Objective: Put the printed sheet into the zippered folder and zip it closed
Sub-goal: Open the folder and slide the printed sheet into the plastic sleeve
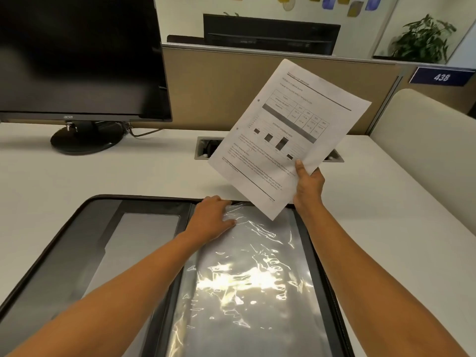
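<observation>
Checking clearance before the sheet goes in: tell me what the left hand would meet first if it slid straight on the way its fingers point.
Probably the folder's far zipper edge, just beyond the fingertips of the left hand resting on the plastic sleeve; then bare desk. Depth is unclear.

zippered folder [64, 253] – near edge cropped | printed sheet [288, 135] – text seemingly unreadable

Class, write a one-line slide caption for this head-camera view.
Right hand lifts printed sheet above open zippered folder; left hand holds its plastic sleeve.
</observation>
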{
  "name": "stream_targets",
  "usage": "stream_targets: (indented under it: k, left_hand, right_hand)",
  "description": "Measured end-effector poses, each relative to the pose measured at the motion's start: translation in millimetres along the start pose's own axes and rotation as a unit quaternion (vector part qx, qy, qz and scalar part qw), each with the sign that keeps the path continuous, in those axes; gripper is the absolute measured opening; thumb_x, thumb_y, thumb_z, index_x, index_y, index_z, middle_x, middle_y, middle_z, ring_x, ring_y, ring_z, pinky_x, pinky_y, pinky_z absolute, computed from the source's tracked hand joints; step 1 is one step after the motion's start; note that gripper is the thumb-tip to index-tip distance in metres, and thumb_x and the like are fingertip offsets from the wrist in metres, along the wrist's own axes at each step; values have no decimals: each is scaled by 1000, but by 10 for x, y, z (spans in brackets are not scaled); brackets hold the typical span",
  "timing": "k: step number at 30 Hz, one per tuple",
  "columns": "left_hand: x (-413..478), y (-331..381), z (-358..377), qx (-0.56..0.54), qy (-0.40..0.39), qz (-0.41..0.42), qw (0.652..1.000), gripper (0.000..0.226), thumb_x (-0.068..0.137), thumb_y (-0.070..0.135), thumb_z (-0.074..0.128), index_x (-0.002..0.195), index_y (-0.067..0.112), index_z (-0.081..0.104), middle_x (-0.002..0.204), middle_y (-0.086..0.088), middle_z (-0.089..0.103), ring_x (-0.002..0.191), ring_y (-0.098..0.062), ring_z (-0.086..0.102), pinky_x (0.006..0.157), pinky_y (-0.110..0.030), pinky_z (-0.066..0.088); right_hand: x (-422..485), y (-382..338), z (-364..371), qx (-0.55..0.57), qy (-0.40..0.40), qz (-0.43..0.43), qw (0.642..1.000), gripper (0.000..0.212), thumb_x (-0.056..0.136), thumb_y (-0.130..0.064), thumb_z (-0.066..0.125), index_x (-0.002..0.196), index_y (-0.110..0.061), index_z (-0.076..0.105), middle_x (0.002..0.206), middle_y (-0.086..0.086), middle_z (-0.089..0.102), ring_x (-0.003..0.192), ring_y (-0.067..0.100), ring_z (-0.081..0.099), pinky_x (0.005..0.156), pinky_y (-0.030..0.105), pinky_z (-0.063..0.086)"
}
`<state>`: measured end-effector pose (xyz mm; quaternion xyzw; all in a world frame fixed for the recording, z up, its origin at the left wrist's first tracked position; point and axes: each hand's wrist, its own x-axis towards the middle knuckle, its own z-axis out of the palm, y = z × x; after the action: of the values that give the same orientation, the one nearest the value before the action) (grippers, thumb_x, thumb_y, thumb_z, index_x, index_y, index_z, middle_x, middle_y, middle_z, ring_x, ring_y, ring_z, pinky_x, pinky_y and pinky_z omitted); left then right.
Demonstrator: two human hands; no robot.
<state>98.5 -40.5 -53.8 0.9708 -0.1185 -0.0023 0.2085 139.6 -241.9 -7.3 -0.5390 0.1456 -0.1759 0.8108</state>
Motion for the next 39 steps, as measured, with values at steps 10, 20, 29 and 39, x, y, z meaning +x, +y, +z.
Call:
stream_targets:
  k: [10,20,29,39]
  left_hand:
    - [151,124,-14,-138,58,-10,989,17,84,27,63,90,11,62,95,-2,67,97,-20,58,90,-37,40]
    - [138,149,-36,-190,47,76,978,15,86,10,60,98,8,71,97,-5,71,84,-8,57,71,-1,36]
    - [217,82,-117,-199,35,120,972,15,85,8,62,98,5,70,94,-10,72,88,-22,66,84,-34,53]
    - [308,-163,-303,-74,-54,91,992,35,80,29,69,111,18,61,97,-3,68,89,-16,61,92,-34,45]
  right_hand:
    - [121,-41,354,52,-22,5,998,17,90,-13,55,106,-19,53,87,-6,62,74,8,62,58,22,55]
    - [174,14,519,46,-55,0,997,20,90,-11,55,110,-15,52,88,-5,62,74,7,62,52,14,52]
    - [285,73,284,-59,-122,37,990,32,88,-12,57,120,-9,52,112,8,62,95,21,62,86,41,52]
    - [494,110,-36,-103,-127,129,978,37,87,-6,57,124,-5,51,121,12,59,101,28,60,96,51,45]
